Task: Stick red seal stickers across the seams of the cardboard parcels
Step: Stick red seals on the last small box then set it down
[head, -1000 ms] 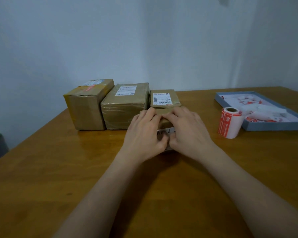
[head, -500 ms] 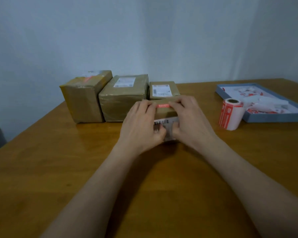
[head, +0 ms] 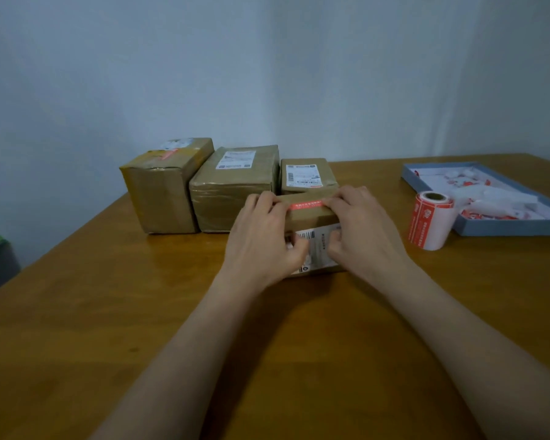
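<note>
Uncovered now, red sticker [head: 306,205]; both hands' fingers [head: 269,201] grasp parcel [head: 311,217]; tray [head: 508,228] holds scraps [head: 489,201].

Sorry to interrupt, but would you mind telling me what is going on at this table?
A person is sealing cardboard parcels. Both hands, left hand and right hand, hold a small parcel on the wooden table, fingers curled over its far top edge, where a red seal sticker lies. Three more parcels stand behind; the leftmost parcel shows red on top. A sticker roll stands beside a blue tray.
</note>
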`<state>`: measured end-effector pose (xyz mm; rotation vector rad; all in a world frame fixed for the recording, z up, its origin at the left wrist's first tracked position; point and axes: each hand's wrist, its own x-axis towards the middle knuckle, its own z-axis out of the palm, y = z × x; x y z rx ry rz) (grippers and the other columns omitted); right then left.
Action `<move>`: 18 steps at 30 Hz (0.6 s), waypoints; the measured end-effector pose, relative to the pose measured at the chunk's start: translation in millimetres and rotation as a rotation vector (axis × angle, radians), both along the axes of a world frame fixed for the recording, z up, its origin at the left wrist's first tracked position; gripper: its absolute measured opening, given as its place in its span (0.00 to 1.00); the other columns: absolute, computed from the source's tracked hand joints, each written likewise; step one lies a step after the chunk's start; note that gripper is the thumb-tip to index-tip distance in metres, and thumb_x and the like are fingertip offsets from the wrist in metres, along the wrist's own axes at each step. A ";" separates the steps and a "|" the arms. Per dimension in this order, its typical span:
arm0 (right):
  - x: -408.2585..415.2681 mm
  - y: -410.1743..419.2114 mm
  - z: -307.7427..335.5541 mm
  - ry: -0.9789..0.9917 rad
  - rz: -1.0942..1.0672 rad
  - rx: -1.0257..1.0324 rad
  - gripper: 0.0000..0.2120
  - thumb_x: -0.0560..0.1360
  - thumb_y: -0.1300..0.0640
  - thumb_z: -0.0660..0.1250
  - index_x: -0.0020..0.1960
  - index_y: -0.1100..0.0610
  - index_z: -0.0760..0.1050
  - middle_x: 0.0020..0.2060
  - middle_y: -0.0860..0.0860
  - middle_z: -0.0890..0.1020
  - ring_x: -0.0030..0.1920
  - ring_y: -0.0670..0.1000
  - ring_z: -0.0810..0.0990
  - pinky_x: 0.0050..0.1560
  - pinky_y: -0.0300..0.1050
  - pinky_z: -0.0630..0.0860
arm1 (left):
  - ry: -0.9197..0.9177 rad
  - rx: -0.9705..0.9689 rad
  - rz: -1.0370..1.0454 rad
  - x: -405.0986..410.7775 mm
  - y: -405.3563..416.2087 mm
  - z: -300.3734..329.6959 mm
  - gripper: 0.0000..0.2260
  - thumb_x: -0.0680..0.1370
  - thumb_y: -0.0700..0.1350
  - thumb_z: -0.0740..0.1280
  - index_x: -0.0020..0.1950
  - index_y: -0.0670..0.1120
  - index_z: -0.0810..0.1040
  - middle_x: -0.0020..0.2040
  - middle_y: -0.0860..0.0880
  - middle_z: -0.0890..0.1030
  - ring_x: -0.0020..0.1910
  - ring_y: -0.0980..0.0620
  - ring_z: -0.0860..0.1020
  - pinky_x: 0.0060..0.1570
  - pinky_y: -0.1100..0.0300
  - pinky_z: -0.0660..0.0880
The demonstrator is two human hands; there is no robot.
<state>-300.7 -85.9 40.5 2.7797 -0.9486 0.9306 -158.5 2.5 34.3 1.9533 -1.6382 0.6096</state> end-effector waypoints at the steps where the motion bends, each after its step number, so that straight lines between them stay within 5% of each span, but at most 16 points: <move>1: -0.6 0.1 -0.2 -0.022 0.012 0.009 0.25 0.70 0.64 0.64 0.67 0.61 0.71 0.60 0.54 0.73 0.61 0.52 0.68 0.65 0.45 0.68 | 0.008 -0.014 -0.010 1.0 1.4 -0.4 0.26 0.69 0.52 0.59 0.60 0.37 0.79 0.53 0.44 0.78 0.55 0.48 0.73 0.52 0.56 0.75; 7: 4.5 -4.9 -2.5 -0.047 0.010 -0.008 0.21 0.69 0.67 0.63 0.62 0.65 0.74 0.58 0.54 0.74 0.58 0.51 0.68 0.57 0.42 0.70 | 0.105 -0.061 -0.044 3.3 -1.2 1.9 0.23 0.68 0.50 0.58 0.52 0.36 0.81 0.48 0.45 0.79 0.51 0.50 0.73 0.49 0.57 0.76; 14: -4.6 -6.6 -9.1 -0.182 0.086 0.037 0.24 0.72 0.68 0.62 0.67 0.60 0.71 0.63 0.52 0.73 0.62 0.49 0.66 0.60 0.39 0.66 | 0.187 -0.135 -0.119 13.4 8.5 -5.2 0.21 0.71 0.47 0.63 0.61 0.40 0.80 0.58 0.46 0.81 0.63 0.49 0.73 0.62 0.62 0.66; 18: -3.2 -12.1 -11.1 -0.237 0.126 0.053 0.20 0.70 0.70 0.61 0.60 0.60 0.76 0.58 0.53 0.77 0.58 0.50 0.69 0.59 0.41 0.69 | 0.193 -0.120 -0.125 13.2 3.9 -4.9 0.19 0.70 0.50 0.62 0.55 0.42 0.80 0.52 0.49 0.81 0.57 0.51 0.73 0.56 0.64 0.68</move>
